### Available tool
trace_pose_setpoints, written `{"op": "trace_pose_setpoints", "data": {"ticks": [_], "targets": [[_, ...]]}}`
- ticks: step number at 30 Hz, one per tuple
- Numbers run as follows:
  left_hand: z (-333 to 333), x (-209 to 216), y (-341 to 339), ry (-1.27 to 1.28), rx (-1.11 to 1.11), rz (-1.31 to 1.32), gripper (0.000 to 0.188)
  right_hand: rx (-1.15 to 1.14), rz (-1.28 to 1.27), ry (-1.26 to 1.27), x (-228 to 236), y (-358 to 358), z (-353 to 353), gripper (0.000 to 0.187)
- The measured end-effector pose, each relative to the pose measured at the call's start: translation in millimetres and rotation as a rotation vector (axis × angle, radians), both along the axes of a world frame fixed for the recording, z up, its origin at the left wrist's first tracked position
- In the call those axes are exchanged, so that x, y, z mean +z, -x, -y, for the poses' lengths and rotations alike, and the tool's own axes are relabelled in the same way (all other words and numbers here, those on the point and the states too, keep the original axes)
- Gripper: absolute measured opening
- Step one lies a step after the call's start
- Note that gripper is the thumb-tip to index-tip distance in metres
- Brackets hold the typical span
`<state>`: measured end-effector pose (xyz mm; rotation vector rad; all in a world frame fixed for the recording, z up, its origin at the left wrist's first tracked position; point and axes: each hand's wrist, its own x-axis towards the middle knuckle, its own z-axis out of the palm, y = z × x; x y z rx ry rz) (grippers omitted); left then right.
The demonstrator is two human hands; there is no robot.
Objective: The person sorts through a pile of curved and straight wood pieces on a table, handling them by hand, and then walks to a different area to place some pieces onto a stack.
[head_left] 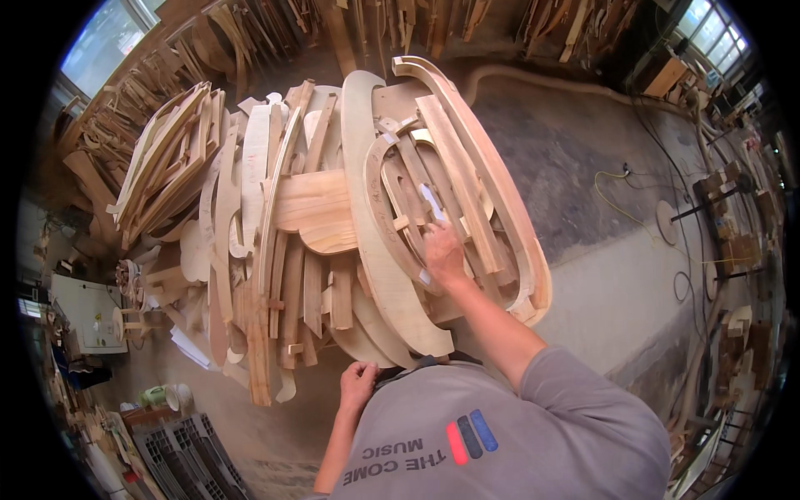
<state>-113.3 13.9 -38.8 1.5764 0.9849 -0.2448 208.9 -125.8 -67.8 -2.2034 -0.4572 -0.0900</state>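
My right hand (444,252) reaches over a pile of wooden parts, its fingers closed at the lower end of a narrow white strip (431,202), likely paper. Beneath it lie a curved wooden frame (372,187) with pencil marks and several straight slats (454,167). A long bent wooden rail (529,250) curves around the right side of the pile. Down by my waist, my left hand (358,382) has its fingers curled near the dark waistband; what they grip, if anything, is hidden. A broad pale curved board (408,312) lies between my two hands.
More cut wooden pieces (317,204) stack up to the left, with bundled frames (167,158) beyond. Wood stock leans along the back wall. A hose (575,82) and a yellow cable (617,212) run over the floor at right. Dark plastic crates (187,458) stand at lower left.
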Motion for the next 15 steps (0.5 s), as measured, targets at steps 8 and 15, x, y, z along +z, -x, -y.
{"op": "trace_pose_setpoints", "data": {"ticks": [8, 15], "targets": [[1, 8, -8, -0.027, -0.014, 0.035, 0.028, -0.026, -0.195, 0.435, 0, 26, 53, 0.039], [-2, 4, -6, -0.079, -0.054, 0.02, 0.033, -0.08, -0.21, 0.465, 0, 31, 53, 0.046]]}}
